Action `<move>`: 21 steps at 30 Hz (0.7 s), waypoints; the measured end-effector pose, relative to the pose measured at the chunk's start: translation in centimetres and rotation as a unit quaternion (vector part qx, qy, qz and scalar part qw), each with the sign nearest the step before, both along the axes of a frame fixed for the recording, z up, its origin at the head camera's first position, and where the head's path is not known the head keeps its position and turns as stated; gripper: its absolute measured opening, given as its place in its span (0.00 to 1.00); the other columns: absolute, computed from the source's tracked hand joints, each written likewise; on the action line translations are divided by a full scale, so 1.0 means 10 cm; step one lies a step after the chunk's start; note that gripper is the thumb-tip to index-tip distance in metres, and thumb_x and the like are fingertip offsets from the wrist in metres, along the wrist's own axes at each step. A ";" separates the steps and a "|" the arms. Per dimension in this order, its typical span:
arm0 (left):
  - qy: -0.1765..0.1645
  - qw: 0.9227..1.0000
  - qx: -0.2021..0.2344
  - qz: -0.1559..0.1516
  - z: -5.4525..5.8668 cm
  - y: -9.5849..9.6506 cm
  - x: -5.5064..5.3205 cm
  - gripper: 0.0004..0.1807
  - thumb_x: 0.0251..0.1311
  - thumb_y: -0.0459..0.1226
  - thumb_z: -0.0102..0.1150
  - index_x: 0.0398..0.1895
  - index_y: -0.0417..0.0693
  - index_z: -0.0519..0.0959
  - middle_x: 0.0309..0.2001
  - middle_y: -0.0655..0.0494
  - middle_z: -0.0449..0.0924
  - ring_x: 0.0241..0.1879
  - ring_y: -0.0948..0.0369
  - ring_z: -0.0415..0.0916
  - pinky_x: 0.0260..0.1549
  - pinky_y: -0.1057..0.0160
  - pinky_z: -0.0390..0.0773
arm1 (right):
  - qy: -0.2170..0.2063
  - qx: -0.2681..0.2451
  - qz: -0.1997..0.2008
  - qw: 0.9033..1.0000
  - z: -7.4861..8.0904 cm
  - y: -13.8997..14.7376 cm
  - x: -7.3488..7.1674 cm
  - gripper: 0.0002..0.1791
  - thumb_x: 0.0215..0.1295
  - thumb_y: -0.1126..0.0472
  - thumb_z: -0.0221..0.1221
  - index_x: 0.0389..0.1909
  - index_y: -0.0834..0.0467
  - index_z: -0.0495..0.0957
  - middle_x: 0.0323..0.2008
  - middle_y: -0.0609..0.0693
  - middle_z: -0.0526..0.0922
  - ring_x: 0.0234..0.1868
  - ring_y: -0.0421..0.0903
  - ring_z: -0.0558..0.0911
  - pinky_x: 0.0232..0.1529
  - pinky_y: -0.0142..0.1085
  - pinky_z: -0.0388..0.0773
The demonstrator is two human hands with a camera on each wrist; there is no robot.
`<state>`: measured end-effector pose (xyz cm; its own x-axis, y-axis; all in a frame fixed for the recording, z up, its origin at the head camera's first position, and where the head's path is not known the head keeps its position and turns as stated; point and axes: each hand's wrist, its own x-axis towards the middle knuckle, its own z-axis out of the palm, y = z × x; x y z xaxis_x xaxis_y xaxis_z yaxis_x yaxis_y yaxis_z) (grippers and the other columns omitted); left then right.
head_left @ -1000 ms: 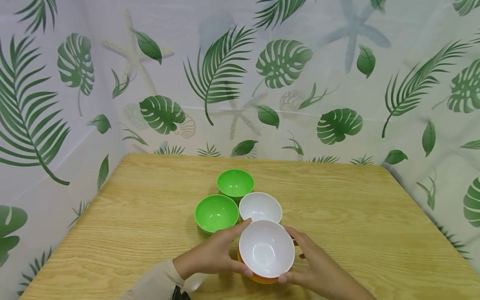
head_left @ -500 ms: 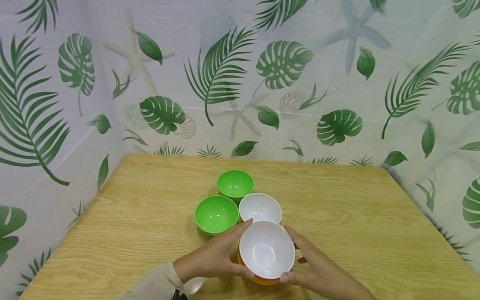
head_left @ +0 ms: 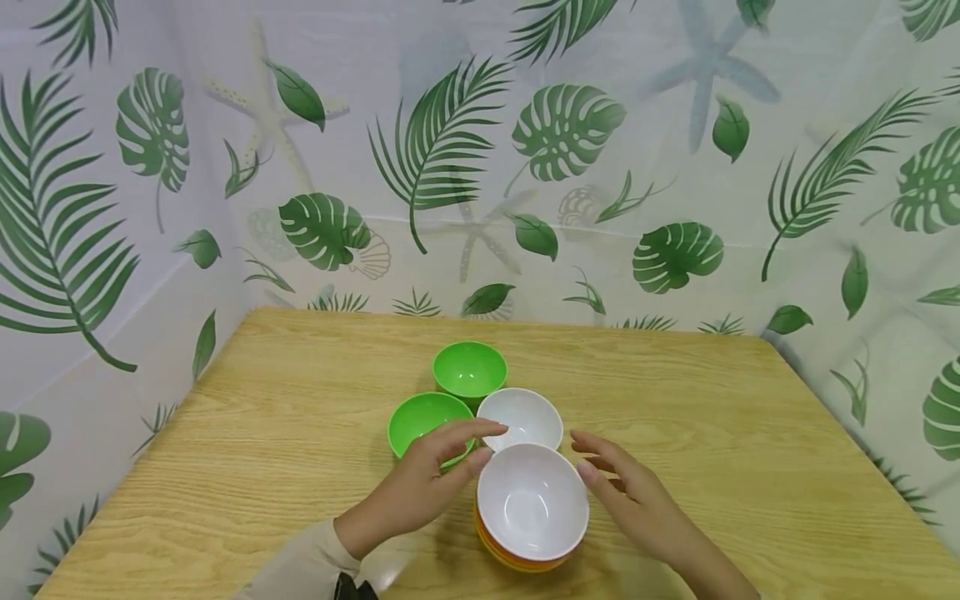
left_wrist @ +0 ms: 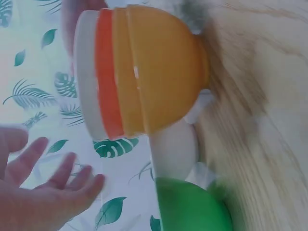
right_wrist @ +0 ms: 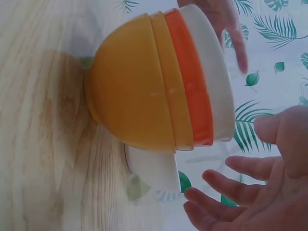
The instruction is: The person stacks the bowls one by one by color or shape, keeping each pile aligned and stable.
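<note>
Head: left hand [head_left: 420,485], right hand [head_left: 637,496], both released grips, flanking bowl stack [head_left: 532,504] on surface [head_left: 712,417]; two green bowls [head_left: 470,371] behind. Left wrist: layers head mostly hides: white, red-orange, two amber. Right wrist: same layers, white bowl [right_wrist: 151,166] beyond.

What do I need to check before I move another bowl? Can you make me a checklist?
1. Stack standing upright on the table: ok.
2. Left hand open and off the stack: ok.
3. Right hand open and off the stack: ok.
4. Far green bowl with nothing inside: ok.
5. Near green bowl with nothing inside: cannot tell, the left hand covers part of it.
6. Clear view into the white bowl behind the stack: not ok, left fingertips overlap it in the head view.
</note>
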<state>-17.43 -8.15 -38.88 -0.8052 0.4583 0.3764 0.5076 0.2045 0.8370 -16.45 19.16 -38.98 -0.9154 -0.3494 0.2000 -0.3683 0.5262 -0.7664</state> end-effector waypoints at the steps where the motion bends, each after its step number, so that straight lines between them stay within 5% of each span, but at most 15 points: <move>1: -0.004 1.000 0.021 0.008 0.02 0.00 0.00 0.15 0.70 0.38 0.50 0.57 0.46 0.77 0.57 0.52 0.77 0.59 0.55 0.72 0.57 0.51 0.74 | 0.001 -0.009 -0.010 1.000 -0.01 0.00 -0.03 0.21 0.74 0.58 0.49 0.63 0.60 0.69 0.59 0.59 0.75 0.55 0.58 0.77 0.49 0.38 0.79; 6: -0.058 0.994 0.088 0.035 0.14 0.01 -0.02 0.15 0.73 0.38 0.45 0.50 0.41 0.80 0.52 0.52 0.80 0.60 0.57 0.71 0.62 0.60 0.69 | 0.009 -0.034 -0.052 0.998 -0.04 0.01 -0.18 0.18 0.74 0.57 0.49 0.57 0.62 0.75 0.53 0.55 0.80 0.54 0.55 0.79 0.53 0.44 0.78; 12: -0.139 0.976 0.151 0.067 0.24 0.05 -0.05 0.17 0.74 0.36 0.42 0.55 0.40 0.77 0.58 0.51 0.77 0.66 0.57 0.64 0.67 0.52 0.61 | -0.012 -0.048 -0.063 0.997 -0.07 -0.02 -0.31 0.18 0.74 0.56 0.49 0.56 0.62 0.76 0.55 0.58 0.79 0.55 0.57 0.78 0.55 0.55 0.74; 16: -0.183 0.962 0.189 0.078 0.27 0.09 -0.07 0.18 0.74 0.38 0.40 0.59 0.43 0.75 0.62 0.52 0.72 0.69 0.58 0.58 0.67 0.50 0.60 | -0.094 -0.056 -0.071 0.991 -0.08 -0.03 -0.42 0.25 0.75 0.51 0.46 0.64 0.62 0.68 0.62 0.63 0.70 0.56 0.62 0.76 0.55 0.55 0.74; 21: -0.203 0.953 0.217 0.066 0.29 0.12 -0.09 0.21 0.75 0.42 0.38 0.63 0.43 0.71 0.65 0.52 0.69 0.70 0.59 0.57 0.68 0.51 0.58 | -0.221 -0.106 -0.059 0.968 -0.16 -0.05 -0.55 0.33 0.76 0.46 0.41 0.72 0.64 0.51 0.69 0.68 0.55 0.59 0.67 0.73 0.56 0.54 0.75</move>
<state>-18.33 -6.95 -35.98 -0.9644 0.2156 0.1534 0.1188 -0.1651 0.9791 -21.92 18.67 -40.56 -0.9589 -0.2311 -0.1647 0.0733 0.3590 -0.9305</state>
